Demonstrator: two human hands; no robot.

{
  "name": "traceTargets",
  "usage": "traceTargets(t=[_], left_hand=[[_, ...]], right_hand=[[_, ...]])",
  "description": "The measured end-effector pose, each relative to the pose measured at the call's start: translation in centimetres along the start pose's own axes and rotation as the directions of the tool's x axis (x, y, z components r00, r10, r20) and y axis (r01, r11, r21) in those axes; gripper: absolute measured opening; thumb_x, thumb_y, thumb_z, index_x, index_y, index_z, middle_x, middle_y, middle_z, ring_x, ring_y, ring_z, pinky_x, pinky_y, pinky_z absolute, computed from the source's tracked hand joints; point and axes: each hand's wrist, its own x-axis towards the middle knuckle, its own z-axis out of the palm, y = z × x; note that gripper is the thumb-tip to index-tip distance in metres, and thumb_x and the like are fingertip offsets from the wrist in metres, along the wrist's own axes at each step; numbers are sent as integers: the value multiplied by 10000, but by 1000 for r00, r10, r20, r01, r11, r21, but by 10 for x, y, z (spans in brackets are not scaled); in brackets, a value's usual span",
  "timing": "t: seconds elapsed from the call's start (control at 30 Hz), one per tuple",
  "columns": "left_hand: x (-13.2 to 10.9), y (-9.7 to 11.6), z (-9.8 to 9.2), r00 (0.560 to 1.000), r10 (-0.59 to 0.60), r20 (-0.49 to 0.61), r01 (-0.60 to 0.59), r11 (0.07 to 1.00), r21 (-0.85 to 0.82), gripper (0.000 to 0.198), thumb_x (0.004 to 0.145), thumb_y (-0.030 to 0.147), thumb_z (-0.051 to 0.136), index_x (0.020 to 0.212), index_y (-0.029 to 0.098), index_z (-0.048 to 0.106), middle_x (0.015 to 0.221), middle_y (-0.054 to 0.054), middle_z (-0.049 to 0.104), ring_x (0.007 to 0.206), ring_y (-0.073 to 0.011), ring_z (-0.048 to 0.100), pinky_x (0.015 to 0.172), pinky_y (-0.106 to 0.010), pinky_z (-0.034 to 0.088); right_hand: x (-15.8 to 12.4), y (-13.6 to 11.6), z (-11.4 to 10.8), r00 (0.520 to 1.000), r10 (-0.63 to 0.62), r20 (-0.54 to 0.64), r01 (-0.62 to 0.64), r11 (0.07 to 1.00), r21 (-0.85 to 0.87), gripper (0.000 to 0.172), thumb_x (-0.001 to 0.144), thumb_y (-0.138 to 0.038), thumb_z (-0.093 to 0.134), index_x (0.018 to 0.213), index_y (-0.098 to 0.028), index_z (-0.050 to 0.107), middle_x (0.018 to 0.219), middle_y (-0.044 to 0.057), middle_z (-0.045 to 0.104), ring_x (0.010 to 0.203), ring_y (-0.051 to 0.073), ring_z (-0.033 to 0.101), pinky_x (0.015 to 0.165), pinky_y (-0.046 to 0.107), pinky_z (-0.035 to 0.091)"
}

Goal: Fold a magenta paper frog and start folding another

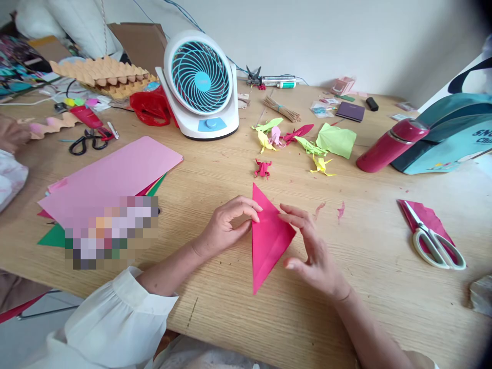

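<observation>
A bright pinkish-red sheet of origami paper (269, 241), folded into a triangle, is in front of me, its long straight edge facing left. My left hand (232, 220) grips that edge near its upper part, with thumb and forefinger on the paper. At the upper right side, the fingertips of my right hand (311, 246) touch the paper lightly. Its thumb is spread apart, beside the lower right edge. Just beyond the triangle sits a small red folded-paper frog (263, 168).
Scissors (438, 246) lie on red paper at right. Behind are folded paper figures (274, 137), a red flask (392, 146) and a white fan (202, 82). Pink paper sheets (119, 177) are stacked at left, near black-handled scissors (89, 142) and another person's hand (13, 134).
</observation>
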Motion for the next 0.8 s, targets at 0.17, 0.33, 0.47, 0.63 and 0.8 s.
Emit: traceTargets(t=[0.17,0.33,0.47,0.63,0.8], left_hand=[[-1,5,2,999,26,21,-26,1000,-2,268,850,-44,501,840,179,648,1075,-67,674,1038,-152,647,898,-301,510],[-2,11,7,994,41,98,-44,998,33,343,848,-68,441,929,192,650,1104,-67,672,1066,-150,644,917,-312,523],[-5,11,8,992,74,102,-84,992,94,335,867,-41,460,977,206,657,1127,-68,667,1081,-154,636,935,-315,523],[-6,9,8,996,86,21,-89,981,175,309,885,-16,483,1011,210,652,1142,-69,657,1081,-154,628,928,-318,520],[-6,3,3,988,152,-32,-131,928,348,244,894,30,544,986,213,677,1028,-54,663,969,-150,615,835,-298,510]], right_hand=[[3,12,4,933,347,-93,-275,856,438,525,876,-505,654,1338,-313,497,1426,100,526,1259,267,545,1010,437,486],[6,18,11,909,418,-5,-362,794,488,399,855,-405,708,1207,-261,586,1249,74,655,1140,234,604,1001,409,490],[7,17,12,875,482,-32,-384,735,558,431,810,-407,747,1181,-258,586,1220,76,667,1065,226,631,916,382,535],[7,18,12,813,582,17,-445,602,663,500,745,-418,796,1160,-261,565,1006,49,699,823,176,653,691,287,555],[4,23,14,795,607,18,-469,594,654,526,829,-458,710,1276,-296,486,910,2,665,733,139,626,657,269,528]])
